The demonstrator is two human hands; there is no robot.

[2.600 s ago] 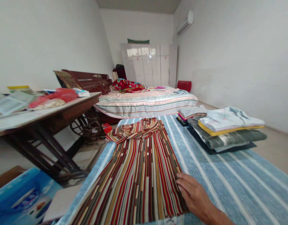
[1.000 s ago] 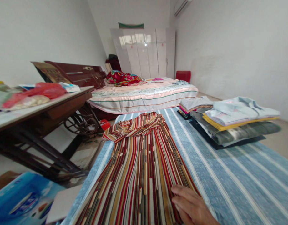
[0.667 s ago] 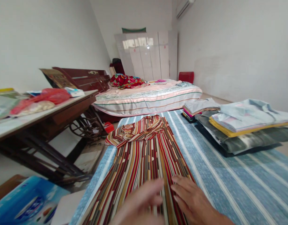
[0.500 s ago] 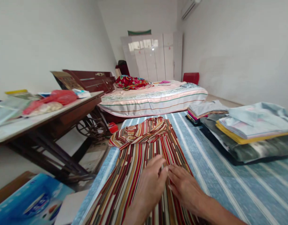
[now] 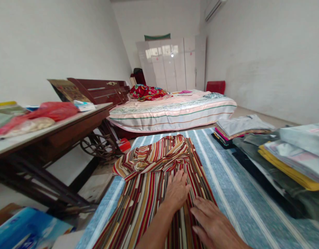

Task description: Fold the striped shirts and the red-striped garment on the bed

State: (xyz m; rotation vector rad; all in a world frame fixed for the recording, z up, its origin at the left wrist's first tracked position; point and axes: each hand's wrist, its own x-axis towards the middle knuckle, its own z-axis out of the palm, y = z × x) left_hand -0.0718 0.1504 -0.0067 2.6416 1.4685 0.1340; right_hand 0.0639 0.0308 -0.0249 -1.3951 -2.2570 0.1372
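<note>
A striped dress (image 5: 146,193) in red, tan, black and white lies spread lengthwise on a blue bedspread with white stripes (image 5: 219,173). Its sleeves are folded across the upper part, near the collar. My left hand (image 5: 177,190) rests on the middle of the dress just below the sleeves, fingers stretched out. Closer to me, on the right side of the dress, my right hand (image 5: 211,221) lies with its fingers extended. Neither hand grips the cloth. The lower end of the dress runs out of view beneath my arms.
Stacks of folded clothes (image 5: 291,155) lie on the right. To the left stands a sewing machine table (image 5: 97,110) bearing a red plastic bag (image 5: 58,110). A blue package (image 5: 29,228) sits low at left. Beyond is another bed (image 5: 169,116) before a white wardrobe (image 5: 167,65).
My left hand has moved forward toward the folded sleeves and flattened. My right hand has come nearer to me, so the hands are farther apart. The view has shifted slightly.
</note>
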